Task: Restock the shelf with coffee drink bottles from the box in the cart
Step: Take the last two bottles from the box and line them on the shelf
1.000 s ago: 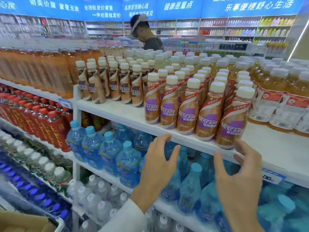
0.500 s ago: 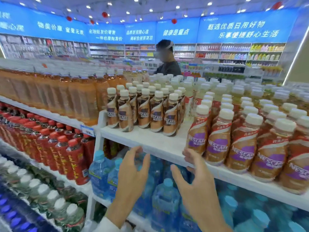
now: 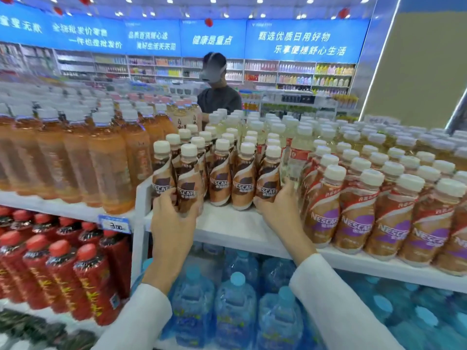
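Observation:
A row of brown-labelled Nescafe coffee bottles (image 3: 219,178) with cream caps stands set back on the white shelf (image 3: 235,231). My left hand (image 3: 171,218) grips the leftmost front coffee bottle (image 3: 188,180) near its base. My right hand (image 3: 279,209) holds the rightmost brown bottle (image 3: 269,176) of that row at its base. To the right, purple-labelled Nescafe bottles (image 3: 353,213) fill the shelf up to its front edge. The cart and box are out of view.
Orange tea bottles (image 3: 75,157) fill the shelf on the left, red bottles (image 3: 63,271) the level below. Blue water bottles (image 3: 235,306) stand under the coffee shelf. A person (image 3: 217,89) in a dark shirt stands behind the shelves.
Both hands rose from below the shelf edge and took hold of brown-labelled bottles at either end of the row. The view shifted left and up.

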A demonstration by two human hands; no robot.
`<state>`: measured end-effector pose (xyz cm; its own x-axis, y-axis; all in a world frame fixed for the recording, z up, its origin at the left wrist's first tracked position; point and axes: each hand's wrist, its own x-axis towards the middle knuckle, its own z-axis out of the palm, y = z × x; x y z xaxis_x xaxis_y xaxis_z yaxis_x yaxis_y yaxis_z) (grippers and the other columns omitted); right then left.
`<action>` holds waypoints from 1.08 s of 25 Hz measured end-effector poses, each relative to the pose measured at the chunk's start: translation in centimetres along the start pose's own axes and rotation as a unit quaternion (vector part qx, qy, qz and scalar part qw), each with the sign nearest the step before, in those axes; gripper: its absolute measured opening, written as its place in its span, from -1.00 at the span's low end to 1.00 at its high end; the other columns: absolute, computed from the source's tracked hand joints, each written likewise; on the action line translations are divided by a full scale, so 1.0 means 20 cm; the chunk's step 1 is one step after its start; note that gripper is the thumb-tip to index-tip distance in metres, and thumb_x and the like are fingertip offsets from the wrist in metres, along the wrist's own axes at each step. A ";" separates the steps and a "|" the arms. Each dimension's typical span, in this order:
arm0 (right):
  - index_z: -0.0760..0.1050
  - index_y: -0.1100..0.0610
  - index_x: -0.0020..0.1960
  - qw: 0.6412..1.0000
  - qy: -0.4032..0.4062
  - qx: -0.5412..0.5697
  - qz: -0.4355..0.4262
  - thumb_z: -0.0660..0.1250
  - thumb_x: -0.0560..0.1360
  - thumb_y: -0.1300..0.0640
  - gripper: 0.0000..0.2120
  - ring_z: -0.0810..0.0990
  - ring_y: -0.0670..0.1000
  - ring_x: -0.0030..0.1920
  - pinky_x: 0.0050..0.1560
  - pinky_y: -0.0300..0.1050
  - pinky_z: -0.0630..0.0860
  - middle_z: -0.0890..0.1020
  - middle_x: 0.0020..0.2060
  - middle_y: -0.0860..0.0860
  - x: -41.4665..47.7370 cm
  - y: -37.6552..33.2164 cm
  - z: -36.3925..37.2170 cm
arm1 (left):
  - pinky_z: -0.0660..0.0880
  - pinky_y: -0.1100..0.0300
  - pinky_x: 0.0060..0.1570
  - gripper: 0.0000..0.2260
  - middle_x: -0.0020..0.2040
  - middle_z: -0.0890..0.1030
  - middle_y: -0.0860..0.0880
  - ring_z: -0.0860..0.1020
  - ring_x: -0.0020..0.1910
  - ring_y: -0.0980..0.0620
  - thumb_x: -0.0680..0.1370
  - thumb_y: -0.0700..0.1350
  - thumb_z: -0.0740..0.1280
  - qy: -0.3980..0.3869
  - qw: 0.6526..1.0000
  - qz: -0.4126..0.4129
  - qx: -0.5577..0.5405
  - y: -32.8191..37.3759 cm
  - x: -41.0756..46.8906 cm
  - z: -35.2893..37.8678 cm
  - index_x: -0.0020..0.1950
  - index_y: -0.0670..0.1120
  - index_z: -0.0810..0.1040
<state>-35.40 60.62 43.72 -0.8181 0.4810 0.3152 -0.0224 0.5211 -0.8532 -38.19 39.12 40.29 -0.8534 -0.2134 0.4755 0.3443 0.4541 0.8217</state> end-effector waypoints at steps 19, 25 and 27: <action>0.19 0.04 0.53 0.999 0.010 -0.025 -0.043 0.50 0.49 0.02 -0.26 0.41 0.06 0.43 0.44 0.05 0.38 0.41 0.44 0.03 0.03 0.11 0.02 | 0.47 0.05 0.28 -0.47 0.29 0.46 -0.06 0.49 0.26 -0.04 0.48 0.02 0.53 0.044 0.999 -0.007 0.000 -0.01 -0.04 0.07 0.37 -0.08 0.43; 0.19 0.04 0.53 0.998 0.016 -0.022 -0.054 0.49 0.49 0.02 -0.27 0.41 0.05 0.42 0.43 0.04 0.38 0.41 0.44 0.03 0.03 0.13 0.03 | 0.40 0.21 0.23 -0.54 0.23 0.46 -0.01 0.49 0.22 0.00 0.48 -0.02 0.54 0.056 0.997 -0.041 -0.027 0.00 -0.03 0.08 0.30 -0.07 0.47; 0.19 0.05 0.54 0.998 0.018 -0.021 -0.057 0.48 0.50 0.02 -0.28 0.40 0.05 0.43 0.44 0.04 0.37 0.40 0.45 0.03 0.03 0.13 0.03 | 0.40 0.24 0.17 -0.57 0.18 0.47 0.01 0.50 0.18 0.01 0.47 -0.02 0.55 0.060 0.997 -0.032 -0.032 0.00 -0.03 0.08 0.24 -0.04 0.47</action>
<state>-36.21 61.78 41.46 -0.7908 0.4412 0.4242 -0.0893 0.6024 -0.7932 -38.28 40.55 39.50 -0.8227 -0.3439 0.4527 0.3182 0.3813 0.8679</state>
